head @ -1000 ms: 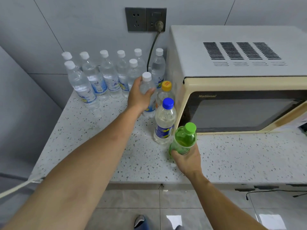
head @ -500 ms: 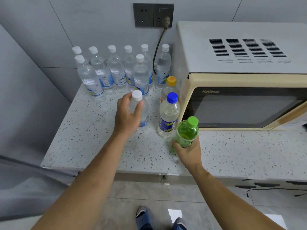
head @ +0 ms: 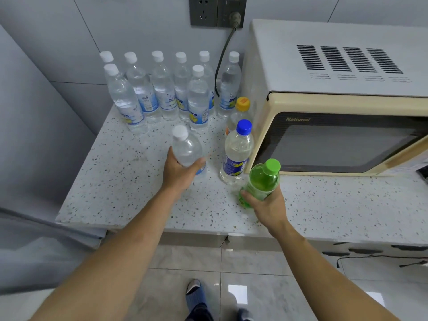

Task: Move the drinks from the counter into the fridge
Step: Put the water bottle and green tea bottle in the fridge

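Note:
My left hand point(head: 179, 173) grips a clear water bottle with a white cap point(head: 186, 148), tilted and lifted off the speckled counter point(head: 120, 181). My right hand point(head: 266, 206) holds a green bottle with a green cap point(head: 262, 179) near the counter's front. Between them stands a clear bottle with a blue cap point(head: 236, 152), and behind it a yellow-capped bottle point(head: 240, 110). Several white-capped water bottles point(head: 162, 86) stand in rows against the back wall. The grey fridge side point(head: 34, 158) is at the left; its door is not visible.
A cream microwave point(head: 335, 107) fills the right of the counter, its cord running up to a wall socket point(head: 217, 11). Tiled floor and my feet point(head: 196, 297) show below the counter edge. A cable point(head: 379, 259) hangs under the counter at right.
My left hand has pulled the white-capped bottle out of the group toward me and lifted it off the counter. My right hand has kept hold of the green bottle, raised slightly.

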Motion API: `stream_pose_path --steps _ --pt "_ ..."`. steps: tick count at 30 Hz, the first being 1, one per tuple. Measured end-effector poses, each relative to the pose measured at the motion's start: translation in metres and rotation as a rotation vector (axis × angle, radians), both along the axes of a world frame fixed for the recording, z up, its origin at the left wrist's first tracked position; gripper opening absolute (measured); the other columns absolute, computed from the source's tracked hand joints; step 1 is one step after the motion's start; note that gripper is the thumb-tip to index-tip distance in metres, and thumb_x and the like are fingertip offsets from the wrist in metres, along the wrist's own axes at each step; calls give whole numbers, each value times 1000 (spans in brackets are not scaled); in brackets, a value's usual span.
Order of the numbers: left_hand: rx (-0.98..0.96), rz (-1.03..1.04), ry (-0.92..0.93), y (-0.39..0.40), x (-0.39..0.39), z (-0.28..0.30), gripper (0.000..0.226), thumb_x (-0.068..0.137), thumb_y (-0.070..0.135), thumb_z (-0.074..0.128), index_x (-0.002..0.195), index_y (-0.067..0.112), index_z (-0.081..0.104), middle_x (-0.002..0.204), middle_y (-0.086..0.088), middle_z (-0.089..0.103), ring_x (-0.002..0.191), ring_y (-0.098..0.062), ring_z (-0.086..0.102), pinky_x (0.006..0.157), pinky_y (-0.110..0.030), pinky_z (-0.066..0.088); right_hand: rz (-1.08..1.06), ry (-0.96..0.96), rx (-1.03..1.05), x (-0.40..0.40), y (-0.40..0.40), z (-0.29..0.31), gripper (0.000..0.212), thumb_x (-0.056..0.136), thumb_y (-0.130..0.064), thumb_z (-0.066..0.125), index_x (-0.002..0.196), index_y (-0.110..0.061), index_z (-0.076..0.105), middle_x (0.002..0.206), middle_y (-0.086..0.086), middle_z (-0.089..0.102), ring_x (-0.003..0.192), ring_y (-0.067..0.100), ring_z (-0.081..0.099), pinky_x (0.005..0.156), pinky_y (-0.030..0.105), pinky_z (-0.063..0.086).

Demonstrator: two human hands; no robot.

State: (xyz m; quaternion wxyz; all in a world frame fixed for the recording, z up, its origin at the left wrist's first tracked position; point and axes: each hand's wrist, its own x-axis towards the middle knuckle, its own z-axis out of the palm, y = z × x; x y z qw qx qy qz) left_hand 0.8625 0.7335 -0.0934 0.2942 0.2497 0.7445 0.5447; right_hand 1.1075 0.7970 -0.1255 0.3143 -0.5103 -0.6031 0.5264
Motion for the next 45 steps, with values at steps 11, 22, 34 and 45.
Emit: stream_pose_path --steps 11,22,34,45 --pt "112 198 -694 -141 99 1 63 71 59 71 115 15 67 107 -12 72 85 -21 73 62 -33 59 250 223 -136 35 -37 13 61 77 -26 83 125 -33 45 114 -2 67 104 10 67 85 28 56" --pt "397 589 -1123 -310 208 -16 47 81 51 63 94 7 72 87 -14 62 70 -29 61 72 -41 53 668 256 -646 32 -160 0 58 73 -43 80 118 -11 61 100 12 71 96 33 68 90 50 55" --pt "700 922 -1104 -518 201 -17 55 76 56 63 91 5 75 86 -12 68 70 -25 69 65 -36 58 1040 68 -879 -51 -358 0 33 75 -37 74 97 -14 67 87 17 66 70 32 64 65 41 56" --pt "706 1063 -797 -715 145 2 45 81 48 56 88 11 80 89 -14 68 69 -27 66 65 -35 57 1328 -77 -763 -152 -575 19 68 49 -71 83 89 -17 72 83 18 69 66 31 67 61 38 56"
